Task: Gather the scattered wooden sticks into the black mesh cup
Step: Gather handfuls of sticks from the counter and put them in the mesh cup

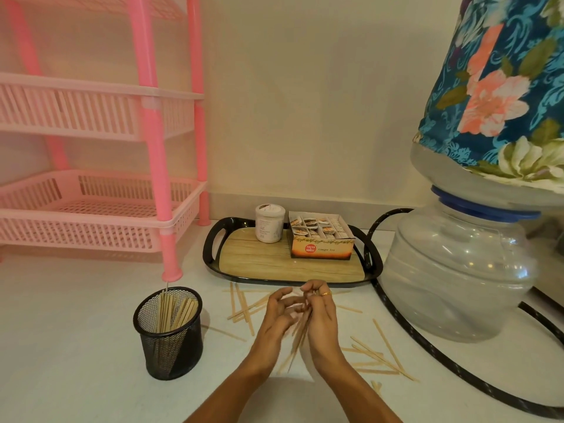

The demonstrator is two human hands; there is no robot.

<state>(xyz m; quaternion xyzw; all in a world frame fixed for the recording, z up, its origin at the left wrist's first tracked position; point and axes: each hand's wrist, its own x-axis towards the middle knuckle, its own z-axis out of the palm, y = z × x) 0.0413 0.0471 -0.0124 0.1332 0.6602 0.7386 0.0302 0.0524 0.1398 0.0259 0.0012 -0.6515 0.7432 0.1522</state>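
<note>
The step in hand was collecting. The right hand (320, 319) had its fingers curled round a bundle of sticks (300, 334), which hung tilted, lower ends pointing down at the white surface (76, 331). The left hand (276, 315) faced it just beside the bundle, fingers loosely bent toward the upper ends. Blur there hid whether it gripped them or only steadied them (squaring up the ends, by the look of it).

The cup (169, 334) stood upright to the left of the hands, apart from them, with a sheaf of sticks leaning inside it. Others lay loose in two patches: a crossed heap (242, 303) just beyond the left hand, near the front edge of the tray (213, 257), and a second scatter (377, 355) to the right, near the water jug (457, 270).

The task looked roughly half done. The next move would likely be to carry the bundle left over the cup's rim, stand it upright and let go, then reach for either patch.
</note>
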